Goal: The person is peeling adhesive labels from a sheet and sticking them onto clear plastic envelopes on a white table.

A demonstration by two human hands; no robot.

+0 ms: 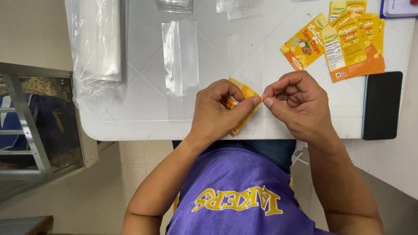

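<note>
The label (244, 104) pinched between both hands is yellow and orange, matching the orange-yellow stack of labels (348, 43) on the white table (130, 117). A black phone (382, 105) lies nearby; clear plastic bags (180, 56) are colourless, and the shirt (235, 196) is purple with yellow lettering.

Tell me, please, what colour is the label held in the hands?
Mostly yellow and orange, the label shows best in the head view.

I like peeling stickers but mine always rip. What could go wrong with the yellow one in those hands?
The left hand bends the yellow label while the right hand pinches its corner, so it might crease or tear. It is held over the table edge, so a slip could drop it to the floor. The clear bag lies close by and a sticky label could catch on it.
</note>
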